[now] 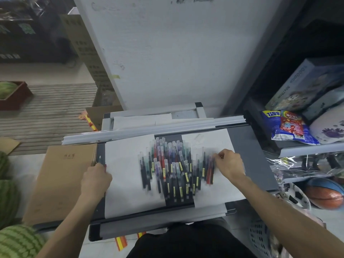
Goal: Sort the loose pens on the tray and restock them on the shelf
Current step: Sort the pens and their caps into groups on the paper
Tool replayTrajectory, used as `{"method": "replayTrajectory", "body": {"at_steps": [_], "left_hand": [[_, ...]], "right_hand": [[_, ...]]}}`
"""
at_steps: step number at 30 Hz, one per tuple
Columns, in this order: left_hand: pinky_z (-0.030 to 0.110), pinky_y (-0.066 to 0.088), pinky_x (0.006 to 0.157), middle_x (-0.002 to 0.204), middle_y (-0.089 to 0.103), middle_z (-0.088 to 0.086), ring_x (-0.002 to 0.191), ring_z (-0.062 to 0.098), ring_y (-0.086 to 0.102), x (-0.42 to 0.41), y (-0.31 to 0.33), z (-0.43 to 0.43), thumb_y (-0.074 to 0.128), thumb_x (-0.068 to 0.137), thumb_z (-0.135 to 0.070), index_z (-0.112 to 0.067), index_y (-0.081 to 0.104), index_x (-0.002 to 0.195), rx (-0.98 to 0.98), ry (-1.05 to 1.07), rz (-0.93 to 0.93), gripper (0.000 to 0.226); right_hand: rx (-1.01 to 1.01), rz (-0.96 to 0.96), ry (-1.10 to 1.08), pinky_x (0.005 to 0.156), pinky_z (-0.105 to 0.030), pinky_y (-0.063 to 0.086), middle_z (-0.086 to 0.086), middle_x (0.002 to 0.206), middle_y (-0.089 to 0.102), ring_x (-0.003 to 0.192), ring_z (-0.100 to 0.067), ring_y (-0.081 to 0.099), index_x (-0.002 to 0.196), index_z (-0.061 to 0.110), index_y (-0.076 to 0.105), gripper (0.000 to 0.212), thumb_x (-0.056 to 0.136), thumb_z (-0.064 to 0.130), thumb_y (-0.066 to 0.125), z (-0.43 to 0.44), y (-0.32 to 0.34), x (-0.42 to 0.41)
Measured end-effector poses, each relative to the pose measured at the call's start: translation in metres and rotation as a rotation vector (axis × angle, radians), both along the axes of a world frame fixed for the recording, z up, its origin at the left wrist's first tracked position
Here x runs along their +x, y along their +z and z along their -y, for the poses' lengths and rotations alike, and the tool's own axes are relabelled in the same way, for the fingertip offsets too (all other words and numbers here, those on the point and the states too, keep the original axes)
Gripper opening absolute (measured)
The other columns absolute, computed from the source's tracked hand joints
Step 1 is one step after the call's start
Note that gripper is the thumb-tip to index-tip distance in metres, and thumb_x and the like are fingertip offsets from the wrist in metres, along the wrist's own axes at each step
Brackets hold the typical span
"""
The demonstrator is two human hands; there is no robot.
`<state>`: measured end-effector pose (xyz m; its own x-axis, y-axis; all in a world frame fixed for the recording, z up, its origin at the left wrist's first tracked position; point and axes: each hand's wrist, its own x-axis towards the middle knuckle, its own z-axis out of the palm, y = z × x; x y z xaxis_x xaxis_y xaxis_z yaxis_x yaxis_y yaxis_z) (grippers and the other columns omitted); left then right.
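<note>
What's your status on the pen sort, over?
Left hand grips a dark pen at the tray's left edge. Right hand at the pen pile's right end, grip blurred. Pile colours mixed, on tray. Nothing blocking it.

Pens [173, 168] seem black, red, purple, teal (yellow labels [186, 177]) on white paper [126, 183].

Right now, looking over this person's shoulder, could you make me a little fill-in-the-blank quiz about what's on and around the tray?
1. The brown notebook lies to the ___ of the tray.
2. The right hand touches the ___ edge of the pile of pens.
3. The orange-and-blue ball low on the right is a ___.
4. The striped green fruits at the left are ___.
Missing words: left; right; basketball; watermelons.
</note>
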<state>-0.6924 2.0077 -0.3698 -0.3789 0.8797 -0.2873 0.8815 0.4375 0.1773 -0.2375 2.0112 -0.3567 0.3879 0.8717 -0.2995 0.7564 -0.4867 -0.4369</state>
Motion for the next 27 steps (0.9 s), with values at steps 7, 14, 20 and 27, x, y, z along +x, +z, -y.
{"method": "replayTrajectory", "body": {"at_steps": [7, 14, 20, 27], "left_hand": [[0.030, 0.038, 0.057, 0.076, 0.057, 0.000, 0.063, 0.017, 0.050, 0.020, 0.024, 0.009, 0.056, 0.094, -0.020, -0.013, 0.061, 0.097, 0.068, -0.032, 0.030, 0.009], [0.032, 0.050, 0.067, 0.103, 0.067, 0.001, 0.079, 0.019, 0.063, 0.049, 0.038, 0.010, 0.053, 0.100, -0.026, -0.019, 0.062, 0.118, 0.159, -0.131, 0.122, 0.022], [0.034, 0.050, 0.069, 0.109, 0.070, 0.007, 0.079, 0.022, 0.062, 0.072, 0.048, 0.014, 0.051, 0.101, -0.018, -0.013, 0.065, 0.119, 0.158, -0.175, 0.186, 0.024], [0.016, 0.048, 0.072, 0.082, 0.071, -0.010, 0.071, 0.005, 0.063, 0.116, 0.084, 0.030, 0.059, 0.105, -0.028, -0.021, 0.074, 0.097, 0.259, -0.289, 0.465, 0.019]], "right_hand": [[-0.063, 0.304, 0.118, 0.075, -0.038, 0.050, -0.013, 0.103, 0.069, 0.087, -0.036, 0.063, 0.109, 0.011, 0.060, 0.017, 0.097, 0.020, 0.054, 0.013, 0.008, 0.047], [-0.110, 0.311, 0.090, 0.081, -0.043, 0.056, -0.016, 0.102, 0.068, 0.089, -0.036, 0.066, 0.109, 0.008, 0.057, 0.014, 0.100, 0.019, 0.055, 0.030, 0.000, 0.079], [-0.036, 0.287, 0.056, 0.076, -0.042, 0.059, -0.016, 0.093, 0.071, 0.078, -0.034, 0.065, 0.101, 0.007, 0.064, 0.012, 0.099, 0.014, 0.055, 0.025, 0.001, 0.075], [0.141, -0.452, -0.105, 0.090, -0.037, 0.059, -0.005, 0.092, 0.078, 0.082, -0.021, 0.073, 0.104, 0.012, 0.077, 0.012, 0.097, 0.021, 0.072, 0.020, 0.048, -0.002]]}}
